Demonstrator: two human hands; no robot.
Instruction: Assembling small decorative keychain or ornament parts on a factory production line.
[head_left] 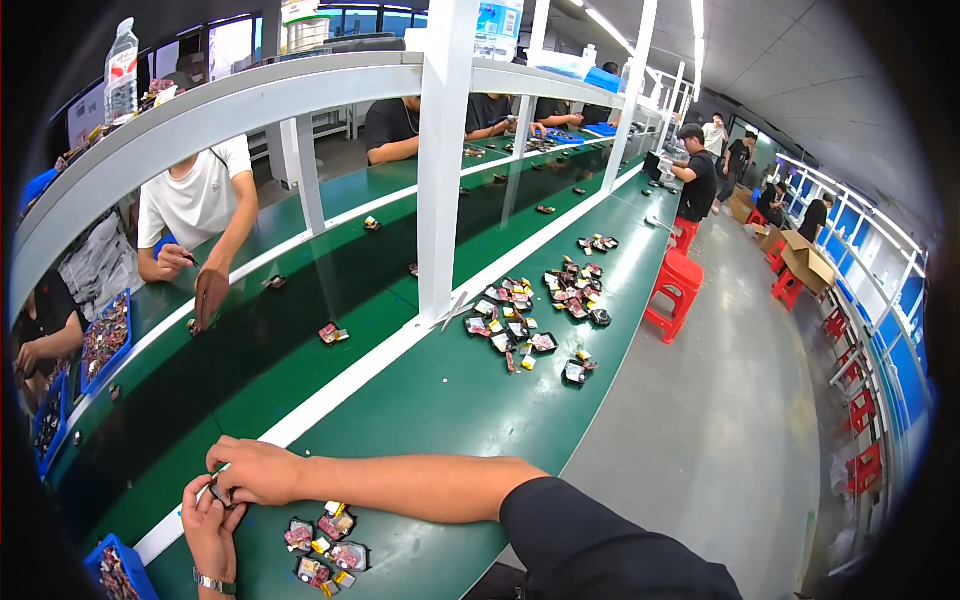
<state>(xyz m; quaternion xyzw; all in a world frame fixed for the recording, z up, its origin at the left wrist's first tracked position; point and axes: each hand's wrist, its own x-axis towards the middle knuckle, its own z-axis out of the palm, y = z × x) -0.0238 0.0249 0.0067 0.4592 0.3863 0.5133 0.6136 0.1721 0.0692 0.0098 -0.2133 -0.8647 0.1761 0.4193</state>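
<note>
My left hand (208,530), with a metal-banded watch (214,583) on its wrist, is at the lower left over the white rail of the green bench. Reaching across from the right, my right hand (258,472) meets it there. Between the fingers of both hands is a small dark part (221,491), mostly covered, so its exact kind does not show. Just right of my hands lie several small black-edged units (348,556) with reddish and silvery faces and yellow pieces. A larger spread of similar units (575,290) lies farther along the bench.
A white post (448,170) and an overhead shelf (230,98) stand over the bench. Beyond the rail, a dark conveyor belt (380,295) carries spaced units. A blue bin (118,568) sits at lower left. Co-workers sit opposite; a red stool (676,290) stands right.
</note>
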